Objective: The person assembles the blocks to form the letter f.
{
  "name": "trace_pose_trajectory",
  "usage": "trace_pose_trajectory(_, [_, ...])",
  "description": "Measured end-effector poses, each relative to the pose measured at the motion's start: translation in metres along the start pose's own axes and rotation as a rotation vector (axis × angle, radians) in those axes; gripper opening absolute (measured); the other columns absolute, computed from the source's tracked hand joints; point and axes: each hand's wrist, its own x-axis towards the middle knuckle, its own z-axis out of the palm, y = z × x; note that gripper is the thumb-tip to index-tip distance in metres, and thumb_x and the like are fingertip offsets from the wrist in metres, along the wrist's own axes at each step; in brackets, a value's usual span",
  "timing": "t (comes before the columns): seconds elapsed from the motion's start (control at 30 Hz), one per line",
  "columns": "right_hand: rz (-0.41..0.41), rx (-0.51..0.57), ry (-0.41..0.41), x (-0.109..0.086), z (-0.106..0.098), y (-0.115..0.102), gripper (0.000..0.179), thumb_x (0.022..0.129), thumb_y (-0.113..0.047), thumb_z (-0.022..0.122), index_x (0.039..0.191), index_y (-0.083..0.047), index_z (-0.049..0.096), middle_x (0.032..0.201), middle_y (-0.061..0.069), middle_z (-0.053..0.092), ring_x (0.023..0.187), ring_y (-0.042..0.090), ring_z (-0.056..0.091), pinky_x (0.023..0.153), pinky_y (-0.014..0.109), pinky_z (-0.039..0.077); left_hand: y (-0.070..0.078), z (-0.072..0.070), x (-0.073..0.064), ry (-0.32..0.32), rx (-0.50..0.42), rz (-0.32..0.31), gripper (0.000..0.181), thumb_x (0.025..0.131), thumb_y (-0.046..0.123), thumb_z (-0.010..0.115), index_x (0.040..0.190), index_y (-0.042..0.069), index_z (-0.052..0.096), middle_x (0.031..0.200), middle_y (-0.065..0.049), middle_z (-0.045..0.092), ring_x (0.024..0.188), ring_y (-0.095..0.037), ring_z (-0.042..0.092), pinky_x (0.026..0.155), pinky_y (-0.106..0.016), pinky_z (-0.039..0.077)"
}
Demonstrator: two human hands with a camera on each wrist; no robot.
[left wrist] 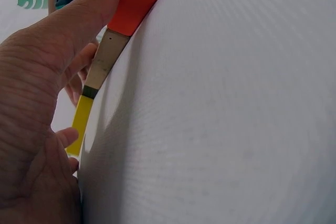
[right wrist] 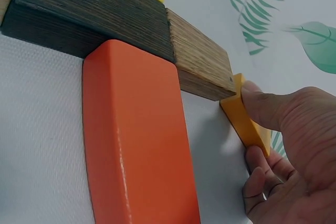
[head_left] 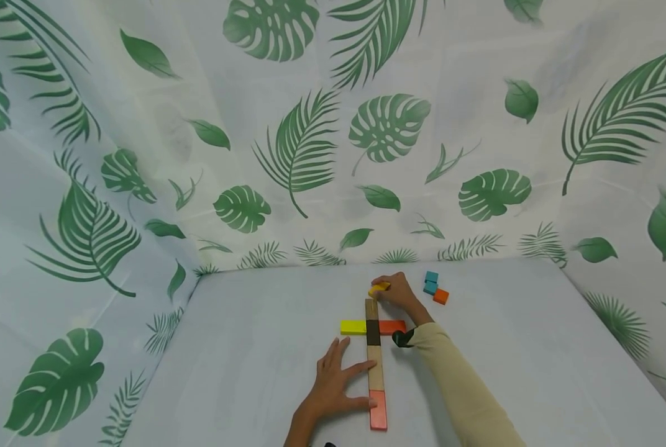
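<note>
My right hand (head_left: 398,293) pinches a small yellow block (right wrist: 242,121), apparently triangular, between thumb and fingers, right at the far end of a brown wooden block (head_left: 371,308). That block heads a straight row on the table: a black block (head_left: 373,333), a pale wooden block (head_left: 375,375) and a salmon-red block (head_left: 378,420) follow towards me. A lime-yellow block (head_left: 353,328) and an orange-red block (head_left: 392,327) extend from either side of the black one. With fingers spread, my left hand (head_left: 328,386) rests its thumb on the salmon-red block and its index finger on the pale one.
Two blue cubes (head_left: 430,282) and an orange cube (head_left: 441,297) sit together to the right of my right hand. White cloth (head_left: 243,347) covers the table, and a leaf-print curtain (head_left: 322,186) encloses its back and sides.
</note>
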Motion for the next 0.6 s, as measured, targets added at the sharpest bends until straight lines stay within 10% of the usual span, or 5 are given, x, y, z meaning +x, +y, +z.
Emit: trace_pose_trajectory(0.6, [-0.026,-0.002,0.023,-0.0018,0.0016,-0.0005,0.028,0.091,-0.020,0.070,0.117,-0.010,0.070,0.114,0.020,0.053,0.108,0.033,0.041,0.090,0.045,0.040,0.0002,-0.0009,0.0010,0.006,0.013,0.024,0.070,0.076,0.072,0.065,0.139,0.055,0.043,0.163,-0.011,0.013,0.150,-0.040,0.005,0.108,-0.063,0.021])
